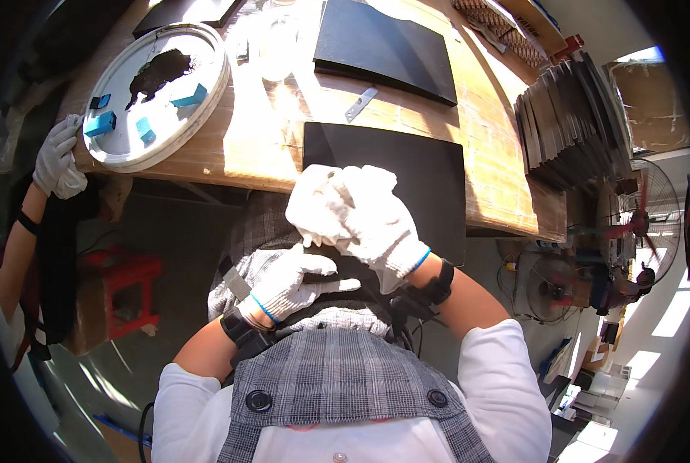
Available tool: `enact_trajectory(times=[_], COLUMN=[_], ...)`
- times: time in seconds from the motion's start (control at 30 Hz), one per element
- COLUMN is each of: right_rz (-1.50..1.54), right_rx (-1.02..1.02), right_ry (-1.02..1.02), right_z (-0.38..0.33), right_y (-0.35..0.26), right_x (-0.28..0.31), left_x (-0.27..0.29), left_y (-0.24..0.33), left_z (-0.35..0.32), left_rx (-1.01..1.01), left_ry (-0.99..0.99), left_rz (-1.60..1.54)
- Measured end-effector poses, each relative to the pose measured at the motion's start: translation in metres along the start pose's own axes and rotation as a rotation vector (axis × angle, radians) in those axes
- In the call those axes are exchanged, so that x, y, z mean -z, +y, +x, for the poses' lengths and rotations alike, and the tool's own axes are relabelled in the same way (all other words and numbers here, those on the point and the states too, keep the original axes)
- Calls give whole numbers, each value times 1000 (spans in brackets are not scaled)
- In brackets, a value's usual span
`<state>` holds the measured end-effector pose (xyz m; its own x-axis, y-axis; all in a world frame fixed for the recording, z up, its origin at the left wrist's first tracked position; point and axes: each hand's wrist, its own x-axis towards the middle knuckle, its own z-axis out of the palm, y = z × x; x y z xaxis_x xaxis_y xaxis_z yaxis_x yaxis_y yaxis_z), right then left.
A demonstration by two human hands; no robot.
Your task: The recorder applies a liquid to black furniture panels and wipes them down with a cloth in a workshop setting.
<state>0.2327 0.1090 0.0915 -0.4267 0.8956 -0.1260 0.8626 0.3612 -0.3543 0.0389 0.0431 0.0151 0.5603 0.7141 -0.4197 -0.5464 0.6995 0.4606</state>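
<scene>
Both my hands wear white knit gloves. My right hand (356, 216) lies knuckles-up on the near edge of a black rectangular panel (407, 174) that rests on the wooden table (260, 147). Its fingers curl over the panel's near left corner. My left hand (291, 279) sits just below it, close to my chest, with fingers pressed against a dark edge under the right hand. Whether that edge belongs to the panel is hard to tell.
A second black panel (387, 46) lies farther back. A small metal blade (360, 104) lies between the two panels. A round white tray (156, 92) holds black paste and blue blocks. Stacked dark panels (573, 119) stand right. Another person's gloved hand (58, 158) grips the table's left edge. A fan (642, 224) stands far right.
</scene>
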Motion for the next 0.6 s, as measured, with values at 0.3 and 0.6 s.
enact_trajectory(times=[0.3, 0.6], right_rz=[-339, -405], right_rx=[-12, 203], right_ry=[115, 492], right_z=[16, 68], right_y=[3, 53], right_x=[7, -13], left_x=[4, 12], left_y=[2, -7], left_z=[2, 6], left_rx=[191, 199], left_ry=[-8, -64], left_rz=[-357, -428])
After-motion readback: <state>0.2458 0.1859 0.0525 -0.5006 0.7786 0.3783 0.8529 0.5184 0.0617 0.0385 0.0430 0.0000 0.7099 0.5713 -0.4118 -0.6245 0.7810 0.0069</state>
